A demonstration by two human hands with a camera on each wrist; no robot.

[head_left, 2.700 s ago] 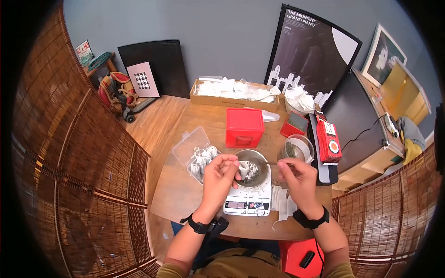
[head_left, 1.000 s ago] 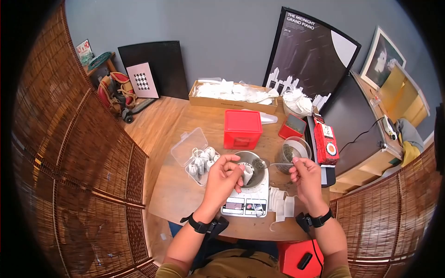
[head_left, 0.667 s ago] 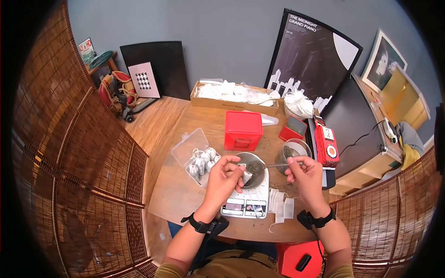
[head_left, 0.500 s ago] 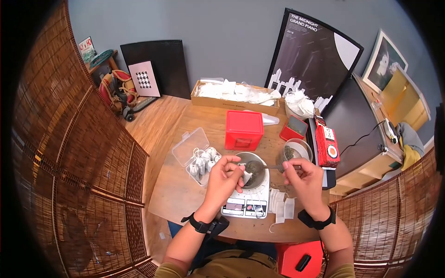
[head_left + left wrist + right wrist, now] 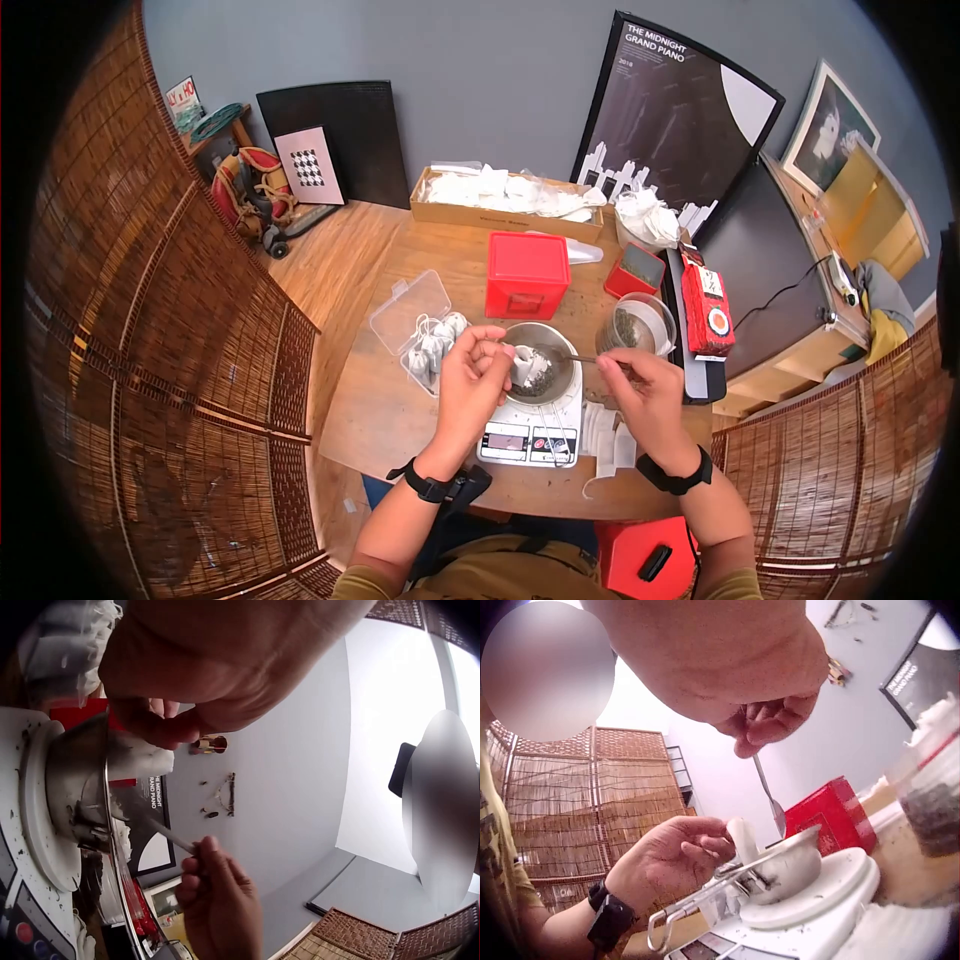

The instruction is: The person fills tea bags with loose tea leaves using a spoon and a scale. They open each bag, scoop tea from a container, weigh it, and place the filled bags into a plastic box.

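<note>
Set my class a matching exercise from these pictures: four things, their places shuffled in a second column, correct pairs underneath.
Things
1. metal bowl
2. spoon
3. small white pouch
4. tall red box

Places
A. in the left hand
B. on the table, beyond the scale
C. in the right hand
D. on the scale

Pairs: 1-D, 2-C, 3-A, 4-B

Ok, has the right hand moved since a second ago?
Yes: in the head view, the right hand has shifted left, closer to the metal bowl, which has stayed put.
</note>
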